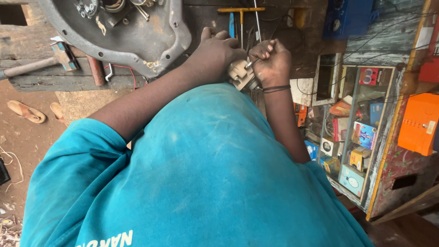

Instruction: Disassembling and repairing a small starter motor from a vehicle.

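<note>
Cluttered workshop counter (41,77): left hand (215,57) clamps a beige part (240,73) just above it; right hand (272,61) is fisted on a thin tool there. Best keep the part braced, turning slowly.

The small part (239,74) in both hands looks like pale, matt plastic with a bit of shiny metal; the big round cover (137,36) is dull grey metal, dirty and rough; the workbench (41,55) is old, cracked wood; the shirt (206,183) is soft teal cloth, dusty; the boxes (363,135) on the shelf look like glossy card.
</note>
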